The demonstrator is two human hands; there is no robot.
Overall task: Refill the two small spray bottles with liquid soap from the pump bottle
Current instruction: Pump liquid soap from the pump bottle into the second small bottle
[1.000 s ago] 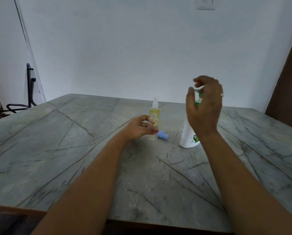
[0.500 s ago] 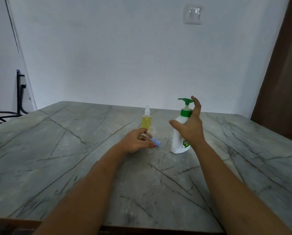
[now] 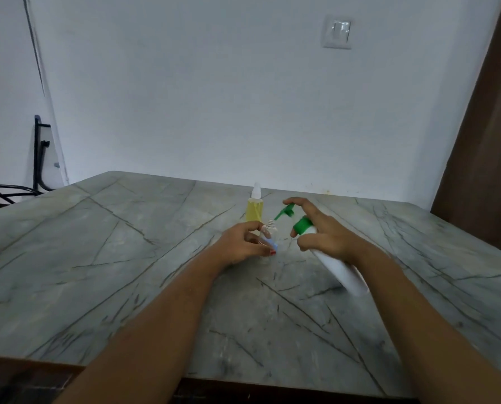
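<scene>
The right hand [image 3: 327, 234] has its grip closed around the white pump bottle [image 3: 341, 268] just below the green collar, and the bottle is lifted off the surface [image 3: 97, 258] and tilted steeply — base toward the person, green pump head [image 3: 287, 212] leaning away and to the left. The forefinger lies stretched over the top of the pump head, and the nozzle points down-left at the open neck of the clear bottle [image 3: 269, 233].

The left hand [image 3: 244, 243] grips that small clear bottle, thumb and fingers wrapped round its body, holding it upright at or just above the surface; whether its base touches the stone cannot be told. Its threaded neck is uncovered and sits just below the nozzle tip, the two very near but apart. A blue cap [image 3: 273, 245] shows against the fingertips of the same hand, low beside the bottle; how it is held cannot be made out.

Just behind the left hand stands the yellow bottle [image 3: 254, 209], upright on the surface with its white spray top on and yellow liquid up to the shoulder. It is close to the clear bottle and hand, not touching either.

The surface is grey-green stone with dark veins. Behind it is a pale wall with a switch plate [image 3: 337, 32], a brown door [image 3: 488, 135] at the right — and a black metal frame [image 3: 38, 158] at the far left.
</scene>
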